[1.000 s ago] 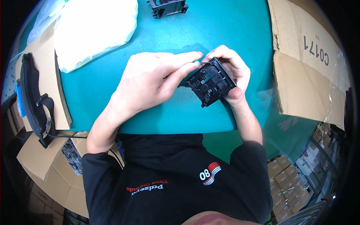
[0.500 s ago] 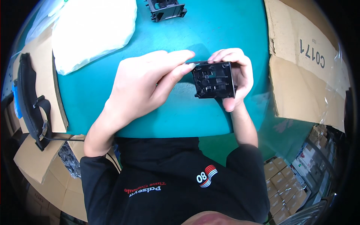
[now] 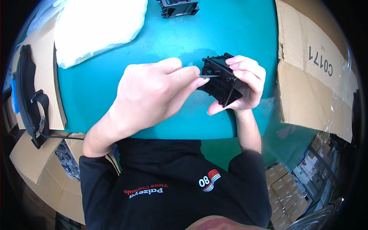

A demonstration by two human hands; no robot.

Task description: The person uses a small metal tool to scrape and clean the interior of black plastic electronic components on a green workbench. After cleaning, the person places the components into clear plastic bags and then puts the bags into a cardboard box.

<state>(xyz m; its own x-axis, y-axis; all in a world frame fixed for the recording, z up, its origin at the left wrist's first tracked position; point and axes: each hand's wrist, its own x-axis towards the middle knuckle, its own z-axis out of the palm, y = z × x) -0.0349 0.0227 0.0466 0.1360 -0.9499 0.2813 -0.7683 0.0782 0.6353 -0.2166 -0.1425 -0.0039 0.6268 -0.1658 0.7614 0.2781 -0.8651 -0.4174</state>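
My right hand [image 3: 249, 78] grips a black plastic housing [image 3: 220, 82] by its right side, fingers over the top corner and thumb below. The housing is tilted, with its openings and small pegs facing left. Between the thumb and forefinger of my left hand [image 3: 153, 92] is pinched a thin, pointed grey blade [image 3: 209, 76]. Its tip reaches over the housing's near side; whether it touches the plastic I cannot tell. Most of the blade's rear end is hidden in the fingers. Another black plastic housing [image 3: 179, 8] lies at the far edge of the view.
A green mat [image 3: 165, 42] covers the table. A white plastic bag [image 3: 99, 30] lies far left. Cardboard [image 3: 306, 69] stands along the right side. A black strap-like pouch [image 3: 30, 96] hangs at the left, above an open carton [image 3: 50, 184] holding dark parts.
The housing has been turned and tilted in my right hand, showing more of its side. My left hand has shifted slightly, and the blade now shows across the housing.
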